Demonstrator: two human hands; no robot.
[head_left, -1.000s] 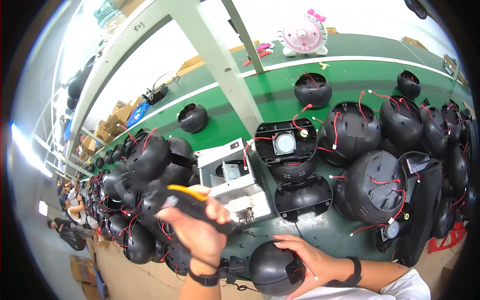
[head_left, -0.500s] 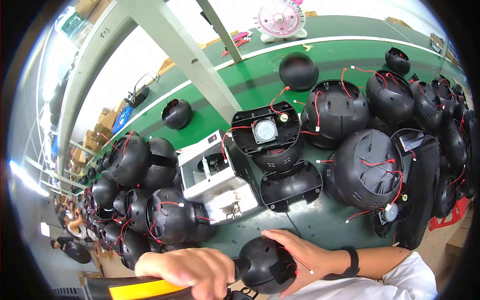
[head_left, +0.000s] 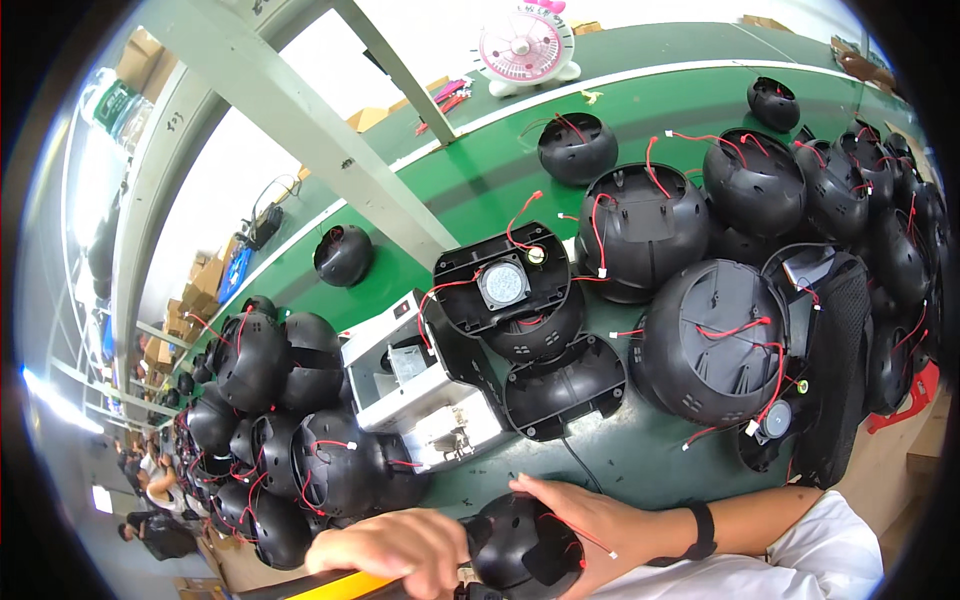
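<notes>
My left hand [head_left: 395,552] is closed around an electric screwdriver [head_left: 345,586] with a black body and a yellow stripe, mostly cut off by the lower edge. Its front end meets the left side of a round black plastic shell [head_left: 512,535]; the tip is hidden. My right hand [head_left: 590,530], with a black band at the wrist, grips that shell from the right, thumb on top and fingers underneath. Red wires with a white plug hang across the shell's opening. Beyond the hands, a black housing part with a round speaker [head_left: 503,284] rests on another shell.
A metal screw feeder box [head_left: 425,395] stands left of a black cover [head_left: 565,390]. Black shells with red wires crowd the left [head_left: 345,460] and right [head_left: 715,340] of the green table. A grey post [head_left: 330,150] rises behind; a pink fan [head_left: 525,48] stands farther back.
My view has shifted a little. The screwdriver's rear end has dropped lower, with my left hand still around it. In the feeder box, the inner mechanism has moved. My right hand keeps its hold.
</notes>
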